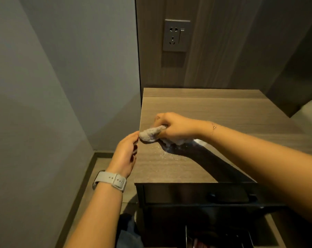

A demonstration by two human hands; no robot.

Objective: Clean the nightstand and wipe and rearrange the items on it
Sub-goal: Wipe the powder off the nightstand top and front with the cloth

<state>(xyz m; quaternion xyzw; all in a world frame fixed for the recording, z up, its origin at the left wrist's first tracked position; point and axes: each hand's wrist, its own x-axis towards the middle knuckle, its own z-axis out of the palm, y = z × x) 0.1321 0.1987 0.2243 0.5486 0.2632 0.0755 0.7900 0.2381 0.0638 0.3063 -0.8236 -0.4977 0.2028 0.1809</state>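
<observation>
The wooden nightstand (214,108) fills the middle of the head view, its top bare of items. My right hand (175,127) grips a crumpled grey cloth (150,134) and presses it on the top near the left edge. Pale dust or crumbs (162,154) speckle the wood just in front of the cloth. My left hand (125,155), with a grey watch on its wrist, is cupped against the nightstand's left edge just below the cloth, fingers loosely curved and holding nothing.
A grey wall socket (176,35) sits on the wood panel behind the nightstand. A grey wall stands to the left, with a narrow floor gap (101,169) beside the nightstand. A dark drawer front (196,194) lies below the top. Pale bedding (311,115) shows at the right.
</observation>
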